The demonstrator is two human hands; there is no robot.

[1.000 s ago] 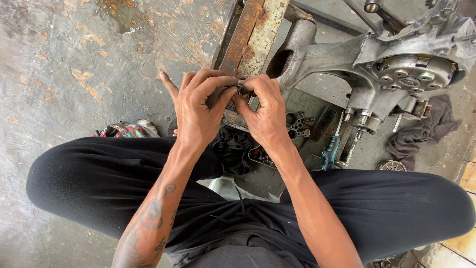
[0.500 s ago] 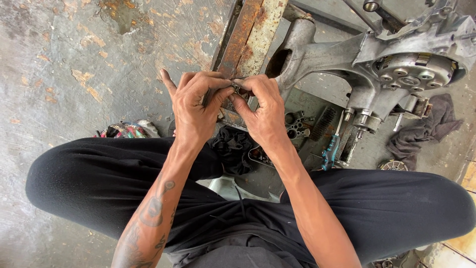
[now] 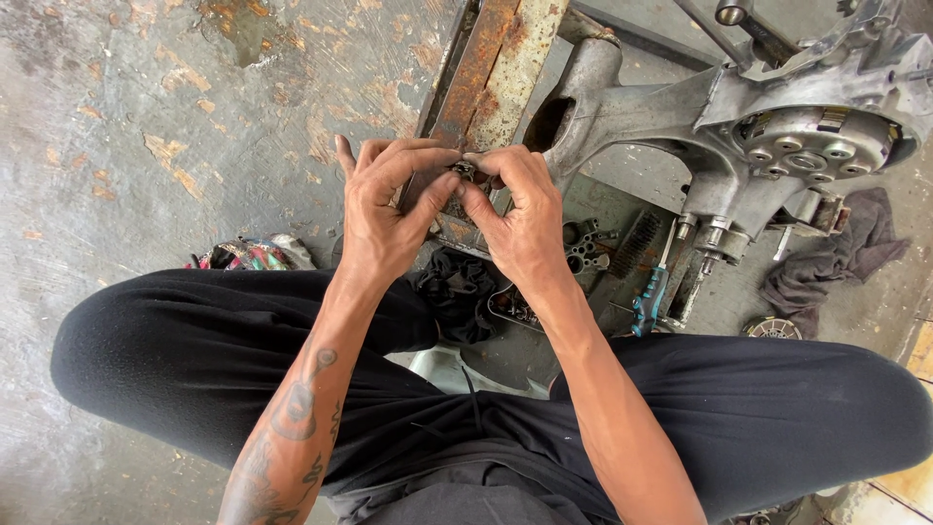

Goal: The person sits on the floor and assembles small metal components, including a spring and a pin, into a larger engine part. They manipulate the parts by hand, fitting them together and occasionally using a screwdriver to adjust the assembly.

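We pinch one small metal part between left hand and right hand, fingertips clamped on it. One engine casing, one rusty beam, two rags, stained concrete floor.

Bare stained concrete floor fills the frame's left; the grey cast-metal engine casing, rusty steel beam and scattered tools crowd the right.

Your left hand and right hand cover nearly all of the small metal part pinched between their fingertips; its shape stays too small to tell. The engine casing is cut off at the top and right edges. Your legs hide much of the tray.
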